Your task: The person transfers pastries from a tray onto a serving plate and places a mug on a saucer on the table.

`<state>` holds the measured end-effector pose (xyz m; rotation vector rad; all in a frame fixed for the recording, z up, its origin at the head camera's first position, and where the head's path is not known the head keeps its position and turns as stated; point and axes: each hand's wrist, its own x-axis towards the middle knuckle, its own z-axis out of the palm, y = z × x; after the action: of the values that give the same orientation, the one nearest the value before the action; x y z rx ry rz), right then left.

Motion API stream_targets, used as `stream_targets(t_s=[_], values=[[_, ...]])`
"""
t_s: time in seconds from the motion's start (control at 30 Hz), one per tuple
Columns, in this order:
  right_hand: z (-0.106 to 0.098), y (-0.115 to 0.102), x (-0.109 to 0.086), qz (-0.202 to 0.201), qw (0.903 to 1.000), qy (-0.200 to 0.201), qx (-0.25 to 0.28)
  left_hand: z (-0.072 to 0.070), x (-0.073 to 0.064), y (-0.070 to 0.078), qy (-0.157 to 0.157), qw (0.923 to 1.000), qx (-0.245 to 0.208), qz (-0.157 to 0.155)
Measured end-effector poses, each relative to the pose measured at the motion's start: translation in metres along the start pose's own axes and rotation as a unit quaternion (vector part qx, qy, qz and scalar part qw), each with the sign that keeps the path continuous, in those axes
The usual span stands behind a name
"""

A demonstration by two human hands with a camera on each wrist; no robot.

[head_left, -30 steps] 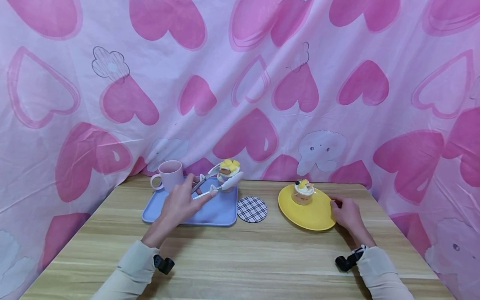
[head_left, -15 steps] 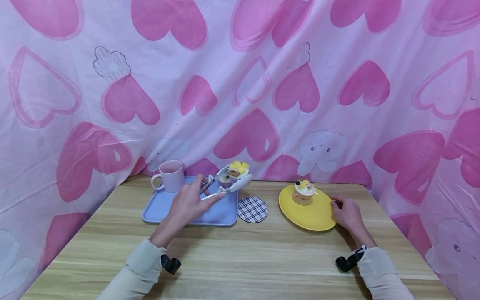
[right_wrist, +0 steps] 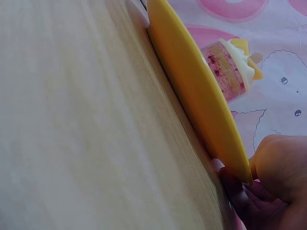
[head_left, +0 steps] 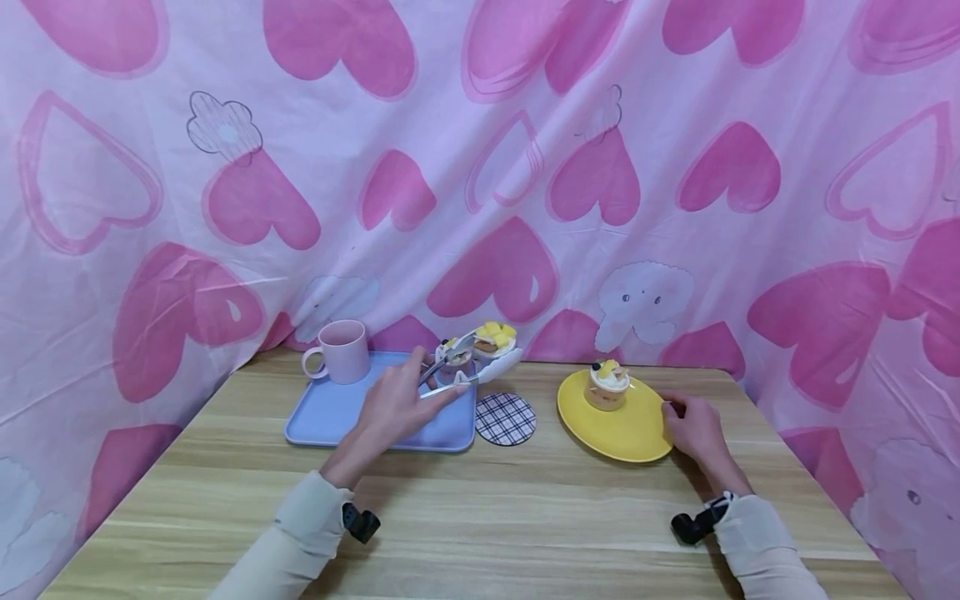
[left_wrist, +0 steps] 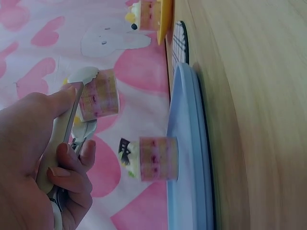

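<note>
My left hand (head_left: 395,406) grips a pair of tongs (head_left: 501,367) with white tips. Between those tips a dessert cup (left_wrist: 99,94) topped with yellow cubes hangs raised, near the right end of the blue tray (head_left: 330,423). A second dessert cup (left_wrist: 159,159), with a dark piece on its cream, stands on the tray, partly hidden by the tongs in the head view. On the right, my right hand (head_left: 697,429) pinches the rim of a yellow plate (head_left: 626,433), thumb above and fingers below. Another dessert cup (head_left: 607,386) stands upright on this plate.
A pink mug (head_left: 345,354) stands at the tray's back left. Between tray and plate lies a round checked coaster (head_left: 506,419). Behind the wooden table (head_left: 525,525) hangs a pink heart-patterned cloth (head_left: 480,167).
My left hand has moved right, carrying the cup in the tongs from above the tray toward its right edge. The cup left on the tray has come into view. My right hand stays at the plate.
</note>
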<state>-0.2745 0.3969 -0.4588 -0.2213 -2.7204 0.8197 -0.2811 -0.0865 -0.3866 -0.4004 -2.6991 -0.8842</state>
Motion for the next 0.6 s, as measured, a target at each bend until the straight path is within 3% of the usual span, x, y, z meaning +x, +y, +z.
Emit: stream_targets(t_s=[0.33,0.6], values=[[0.000,0.000,0.001,0.004,1.0000,-0.003,0.002,0.021,0.007,0.010,-0.006,0.9991,-0.037,0.020],[-0.001,0.000,0.001,0.000,1.0000,0.000,0.005,0.038,0.011,0.017,-0.023,0.9987,-0.040,0.020]])
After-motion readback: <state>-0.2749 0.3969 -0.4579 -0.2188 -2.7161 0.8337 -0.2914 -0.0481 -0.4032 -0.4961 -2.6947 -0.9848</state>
